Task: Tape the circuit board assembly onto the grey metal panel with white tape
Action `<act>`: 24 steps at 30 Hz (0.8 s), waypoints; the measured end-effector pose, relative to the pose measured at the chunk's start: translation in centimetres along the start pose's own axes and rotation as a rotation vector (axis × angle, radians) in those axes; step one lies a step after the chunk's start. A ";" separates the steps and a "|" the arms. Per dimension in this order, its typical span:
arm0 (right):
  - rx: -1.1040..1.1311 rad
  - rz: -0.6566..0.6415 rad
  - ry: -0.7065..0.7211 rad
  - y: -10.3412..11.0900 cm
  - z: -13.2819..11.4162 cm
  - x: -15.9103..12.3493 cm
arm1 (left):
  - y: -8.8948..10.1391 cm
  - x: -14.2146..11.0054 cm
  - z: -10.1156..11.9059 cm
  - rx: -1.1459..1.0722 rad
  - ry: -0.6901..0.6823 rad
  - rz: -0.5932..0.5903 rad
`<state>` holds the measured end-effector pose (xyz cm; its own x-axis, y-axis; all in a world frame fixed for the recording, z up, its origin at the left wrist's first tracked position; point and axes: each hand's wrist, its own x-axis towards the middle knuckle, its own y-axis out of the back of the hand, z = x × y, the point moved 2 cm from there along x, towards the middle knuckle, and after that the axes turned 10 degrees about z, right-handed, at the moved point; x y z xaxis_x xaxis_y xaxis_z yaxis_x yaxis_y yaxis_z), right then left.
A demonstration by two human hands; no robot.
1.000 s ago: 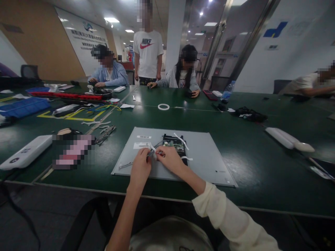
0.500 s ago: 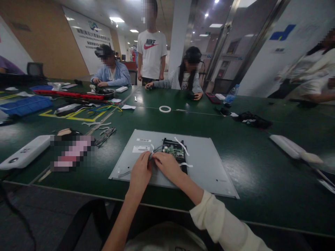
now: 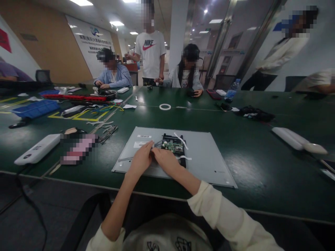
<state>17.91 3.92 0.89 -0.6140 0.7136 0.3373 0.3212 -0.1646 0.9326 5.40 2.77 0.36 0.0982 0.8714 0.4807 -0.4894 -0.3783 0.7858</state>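
A flat grey panel [image 3: 204, 157] lies on the table in front of me. Mounted on it is a green circuit board [image 3: 173, 147] in a black frame, with white tape strips [image 3: 181, 140] at the board's edges. A grey cable [image 3: 157, 143] runs from the board's left side to my fingers, and a grey length also shows on the panel's left. My left hand [image 3: 141, 158] is closed around the cable. Right beside it, my right hand [image 3: 166, 160] pinches the same cable, fingertips almost touching the left ones. The gripped part is mostly hidden by my fingers.
Pliers [image 3: 108, 134], a pink blurred item [image 3: 80, 148] and a white power bank [image 3: 39, 149] lie to the left. A tape roll [image 3: 165, 107] sits beyond the panel; a white device [image 3: 289, 137] lies right. Co-workers sit across the table; other people stand behind.
Both hands stay together at the cable, with small finger shifts; the white strip seen at the fingertips is now mostly covered. A standing person has appeared at right, and the standing co-worker has raised one arm.
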 end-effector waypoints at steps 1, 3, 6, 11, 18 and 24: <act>-0.011 0.002 0.002 0.0 -0.1 0.0 | -0.1 0.1 -0.1 -0.007 -0.016 -0.002; -0.025 0.006 0.006 0.1 -0.1 -0.1 | -0.3 0.2 -0.5 -0.022 -0.039 0.007; -0.037 0.016 0.021 0.1 -0.3 -0.2 | -0.8 0.0 -1.2 -0.044 -0.073 0.021; -0.061 0.036 0.065 -0.2 -0.9 -0.3 | -1.2 -0.3 -1.4 -0.009 -0.095 -0.045; -0.036 0.054 0.077 0.2 -2.1 -1.1 | -0.1 0.5 -0.2 0.130 -0.049 -0.139; 0.089 0.112 0.061 0.7 -2.2 -2.6 | 0.6 1.5 -0.4 0.218 -0.048 -0.202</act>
<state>18.10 0.44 0.97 -0.6126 0.6506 0.4488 0.4515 -0.1779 0.8743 4.97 3.99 1.38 0.2178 0.9222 0.3196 -0.2589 -0.2612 0.9299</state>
